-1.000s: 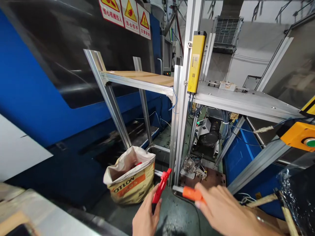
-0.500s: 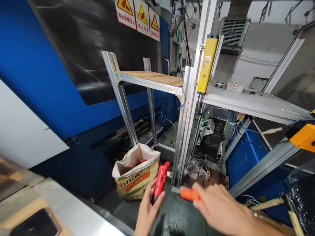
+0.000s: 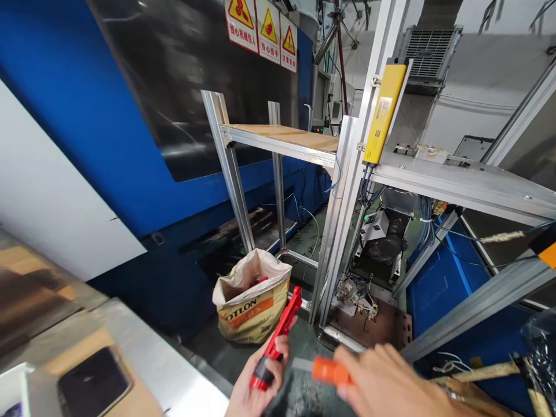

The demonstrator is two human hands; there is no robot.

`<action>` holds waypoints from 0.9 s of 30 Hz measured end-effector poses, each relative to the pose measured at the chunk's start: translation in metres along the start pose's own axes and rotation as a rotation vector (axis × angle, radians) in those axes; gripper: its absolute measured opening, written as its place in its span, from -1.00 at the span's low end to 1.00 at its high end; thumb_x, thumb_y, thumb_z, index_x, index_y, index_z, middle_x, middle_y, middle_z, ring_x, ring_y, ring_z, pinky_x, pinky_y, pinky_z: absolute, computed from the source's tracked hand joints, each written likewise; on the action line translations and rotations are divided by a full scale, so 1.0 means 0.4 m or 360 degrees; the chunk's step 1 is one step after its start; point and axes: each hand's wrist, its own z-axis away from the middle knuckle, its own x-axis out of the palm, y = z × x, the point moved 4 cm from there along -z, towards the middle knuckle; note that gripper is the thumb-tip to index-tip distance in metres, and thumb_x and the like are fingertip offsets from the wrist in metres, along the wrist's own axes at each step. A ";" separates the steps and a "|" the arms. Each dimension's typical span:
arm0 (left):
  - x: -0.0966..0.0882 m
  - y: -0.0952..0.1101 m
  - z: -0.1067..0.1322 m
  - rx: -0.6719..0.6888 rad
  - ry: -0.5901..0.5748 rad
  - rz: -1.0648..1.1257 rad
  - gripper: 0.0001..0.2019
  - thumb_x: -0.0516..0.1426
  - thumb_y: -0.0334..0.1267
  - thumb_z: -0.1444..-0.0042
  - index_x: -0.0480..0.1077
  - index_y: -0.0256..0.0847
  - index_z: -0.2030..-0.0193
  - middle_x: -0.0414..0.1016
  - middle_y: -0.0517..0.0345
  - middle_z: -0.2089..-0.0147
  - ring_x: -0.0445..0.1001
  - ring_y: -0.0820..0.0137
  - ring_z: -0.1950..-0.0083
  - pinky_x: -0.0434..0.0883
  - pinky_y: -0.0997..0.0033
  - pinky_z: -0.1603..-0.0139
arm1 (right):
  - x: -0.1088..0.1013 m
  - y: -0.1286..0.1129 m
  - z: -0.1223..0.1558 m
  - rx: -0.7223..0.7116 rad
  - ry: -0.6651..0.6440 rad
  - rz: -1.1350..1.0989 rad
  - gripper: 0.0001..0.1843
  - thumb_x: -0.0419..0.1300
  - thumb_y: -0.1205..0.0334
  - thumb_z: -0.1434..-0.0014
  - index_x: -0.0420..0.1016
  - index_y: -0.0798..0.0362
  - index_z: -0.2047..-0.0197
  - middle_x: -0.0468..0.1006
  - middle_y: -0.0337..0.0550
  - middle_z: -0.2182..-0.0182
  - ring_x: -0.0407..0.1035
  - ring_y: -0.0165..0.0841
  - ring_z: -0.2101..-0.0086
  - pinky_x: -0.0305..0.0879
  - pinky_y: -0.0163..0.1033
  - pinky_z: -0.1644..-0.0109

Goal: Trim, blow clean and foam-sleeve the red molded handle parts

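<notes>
In my left hand (image 3: 260, 370) is a long red plastic part (image 3: 283, 324) with a black section near its lower end. My fingers wrap round that lower end, and the slim red end points up and away to the right. My right hand (image 3: 386, 376) grips the orange handle of a flat-bladed knife (image 3: 330, 370). The short pale blade points left towards the red part and stays apart from it. Motion blurs the right hand and the knife.
An open paper sack (image 3: 256, 315) holding red pieces stands on the floor just beyond my left hand. Aluminium frame posts (image 3: 336, 243) rise behind it. A metal bench (image 3: 174, 370) with a phone (image 3: 93, 382) is at left; wooden-handled tools (image 3: 486, 370) lie at lower right.
The red part has turned in my left hand and now shows its length and black section. My right hand with the knife has moved slightly down. The view has swung left.
</notes>
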 end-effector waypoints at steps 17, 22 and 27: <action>0.022 -0.002 -0.047 0.0162 0.0111 0.0353 -0.63 -0.21 -0.51 -0.33 0.17 -0.41 -0.20 0.44 0.09 0.35 0.50 0.55 0.47 0.52 0.67 0.46 | 0.054 -0.021 -0.013 -0.0049 0.0353 0.0123 -0.79 0.05 0.27 -0.30 0.38 -0.03 0.01 0.63 -0.14 0.39 0.52 -0.19 0.45 0.08 -0.26 0.48; 0.001 -0.008 -0.074 0.0261 0.0271 0.0113 -0.66 -0.15 -0.40 -0.35 0.20 -0.42 -0.19 0.49 0.01 0.35 0.58 0.39 0.39 0.59 0.50 0.39 | 0.062 -0.023 -0.041 -0.0090 0.0239 0.0129 -0.78 0.12 0.19 -0.25 0.41 0.00 0.03 0.63 -0.07 0.43 0.53 -0.11 0.47 0.10 -0.23 0.50; -0.017 -0.009 -0.043 0.0142 0.0303 -0.0155 -0.78 -0.05 -0.47 -0.29 0.29 -0.33 -0.02 0.51 0.05 0.31 0.57 0.47 0.40 0.55 0.59 0.42 | 0.039 0.017 -0.043 -0.0016 0.0262 -0.0039 -0.71 0.12 0.21 -0.21 0.42 -0.01 -0.02 0.61 -0.03 0.38 0.52 -0.09 0.37 0.20 -0.21 0.38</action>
